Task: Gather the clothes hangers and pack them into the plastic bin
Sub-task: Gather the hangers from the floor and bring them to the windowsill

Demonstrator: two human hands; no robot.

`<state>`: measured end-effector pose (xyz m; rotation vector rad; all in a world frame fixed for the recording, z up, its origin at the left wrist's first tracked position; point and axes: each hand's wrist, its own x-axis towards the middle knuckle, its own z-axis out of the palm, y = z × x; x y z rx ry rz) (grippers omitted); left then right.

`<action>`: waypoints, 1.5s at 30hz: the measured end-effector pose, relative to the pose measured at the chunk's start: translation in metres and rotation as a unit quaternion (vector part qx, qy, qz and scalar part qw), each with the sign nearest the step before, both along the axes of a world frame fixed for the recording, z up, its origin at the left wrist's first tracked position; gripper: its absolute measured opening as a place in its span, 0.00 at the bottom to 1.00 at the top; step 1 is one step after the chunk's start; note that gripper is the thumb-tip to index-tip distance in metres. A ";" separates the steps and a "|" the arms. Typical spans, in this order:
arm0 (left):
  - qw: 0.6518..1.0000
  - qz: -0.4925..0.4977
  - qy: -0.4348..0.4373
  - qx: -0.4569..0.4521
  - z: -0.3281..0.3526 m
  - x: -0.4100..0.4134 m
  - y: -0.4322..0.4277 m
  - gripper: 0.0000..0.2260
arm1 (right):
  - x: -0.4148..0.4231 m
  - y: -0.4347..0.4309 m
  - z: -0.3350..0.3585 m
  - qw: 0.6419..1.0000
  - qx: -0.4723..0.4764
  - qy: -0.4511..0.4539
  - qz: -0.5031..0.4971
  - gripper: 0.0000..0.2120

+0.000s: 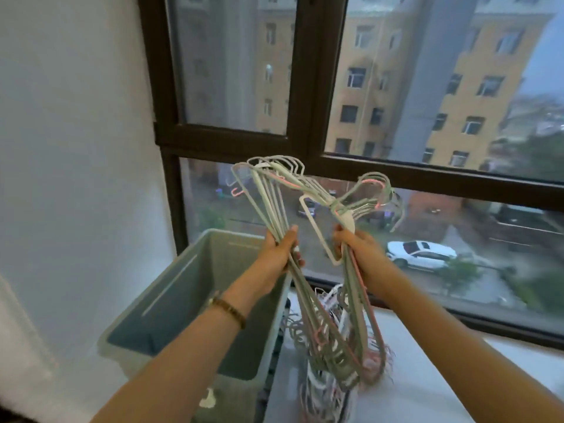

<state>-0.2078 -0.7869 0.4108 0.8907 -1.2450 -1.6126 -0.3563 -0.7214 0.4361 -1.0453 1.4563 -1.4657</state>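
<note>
I hold a bunch of thin grey, white and pink clothes hangers [271, 190] up in front of the window. My left hand [279, 254] grips one part of the bunch, its hooks fanning up and left. My right hand [358, 254] grips another part [370, 196], whose hooks point up and right. The lower ends of both parts cross and hang down to a pile of more hangers [329, 383] on the white sill. The pale blue plastic bin [171, 303] stands open at the lower left, under my left forearm, with nothing visible inside.
A white wall [76, 148] rises to the left of the bin. The dark-framed window [308, 87] stands straight ahead. The white sill [427, 377] runs to the right under my right arm. A small white object [207, 399] lies in front of the bin.
</note>
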 end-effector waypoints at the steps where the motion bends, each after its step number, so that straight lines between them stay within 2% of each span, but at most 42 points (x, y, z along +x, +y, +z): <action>1: 1.000 -0.015 -0.019 -0.007 -0.009 -0.014 -0.003 0.07 | -0.013 0.003 -0.013 0.999 0.019 0.015 -0.025 0.03; 6: 0.988 -0.054 -0.147 -0.006 -0.072 -0.081 -0.018 0.11 | -0.062 0.020 -0.087 0.988 0.106 0.063 -0.091 0.02; 11: 0.975 -0.077 -0.206 0.033 -0.142 -0.134 -0.033 0.11 | -0.099 0.015 -0.168 0.977 0.188 0.019 -0.100 0.03; 17: 0.949 -0.094 -0.298 0.045 -0.222 -0.169 -0.059 0.17 | -0.128 -0.013 -0.254 0.963 0.248 -0.003 -0.108 0.06; 21: 0.943 -0.073 -0.316 0.079 -0.268 -0.179 -0.069 0.18 | -0.142 -0.029 -0.297 0.957 0.278 -0.012 -0.080 0.08; 24: 0.939 -0.065 -0.323 0.100 -0.297 -0.181 -0.073 0.23 | -0.151 -0.038 -0.322 0.948 0.312 0.031 -0.054 0.08; 31: 0.930 -0.101 -0.332 0.119 -0.335 -0.177 -0.087 0.22 | -0.160 -0.047 -0.362 0.923 0.353 0.143 -0.059 0.06; 34: 0.929 -0.105 -0.329 0.132 -0.336 -0.177 -0.091 0.22 | -0.156 -0.048 -0.367 0.913 0.364 0.167 -0.077 0.12; 39: 0.918 -0.104 -0.357 0.141 -0.338 -0.179 -0.091 0.27 | -0.161 -0.049 -0.358 0.867 0.430 0.242 -0.066 0.33; 41: 0.914 -0.095 -0.369 0.140 -0.339 -0.178 -0.089 0.27 | -0.162 -0.048 -0.356 0.862 0.432 0.254 -0.080 0.32; 45: 0.905 -0.109 -0.390 0.127 -0.340 -0.174 -0.084 0.26 | -0.161 -0.053 -0.353 0.865 0.424 0.257 -0.081 0.19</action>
